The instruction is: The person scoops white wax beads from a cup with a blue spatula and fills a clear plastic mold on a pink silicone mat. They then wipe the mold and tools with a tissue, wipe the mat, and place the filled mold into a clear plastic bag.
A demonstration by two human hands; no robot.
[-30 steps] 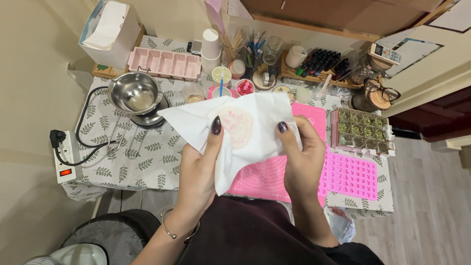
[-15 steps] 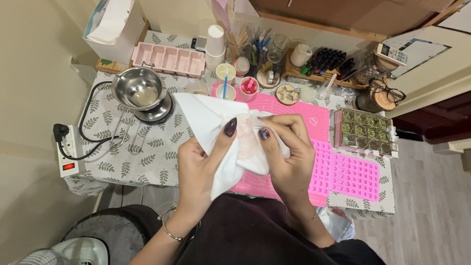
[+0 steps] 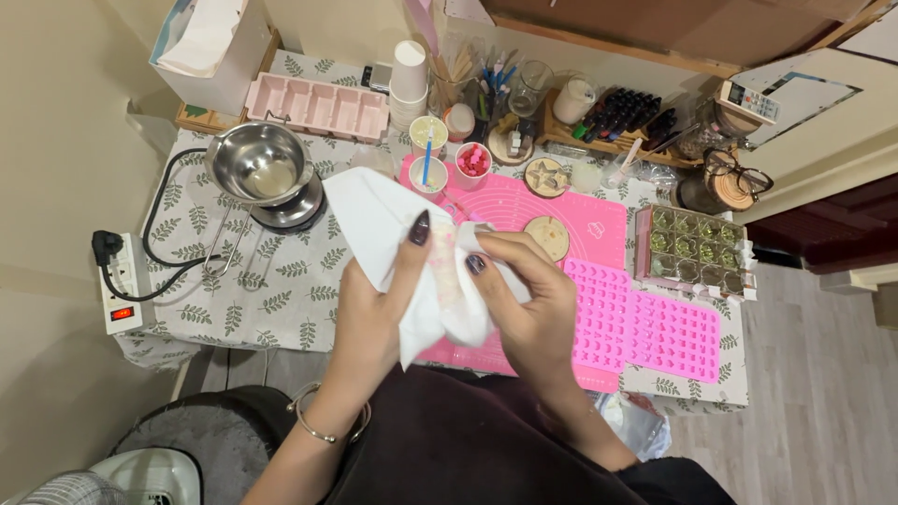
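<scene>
I see left hand (image 3: 374, 309) and right hand (image 3: 528, 299) both clamped on white tissue (image 3: 393, 234) w/ pink stain; its loose corner could snag the steel bowl (image 3: 260, 166) just beside.

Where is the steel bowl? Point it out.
In the head view, the steel bowl sits upper left on the leaf-print tablecloth, on a small burner, just left of the white cloth both hands hold.

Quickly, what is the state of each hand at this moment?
Left hand: closed on the white tissue paper, thumb on top.
Right hand: closed, pinching the same tissue paper with its fingertips.
</scene>
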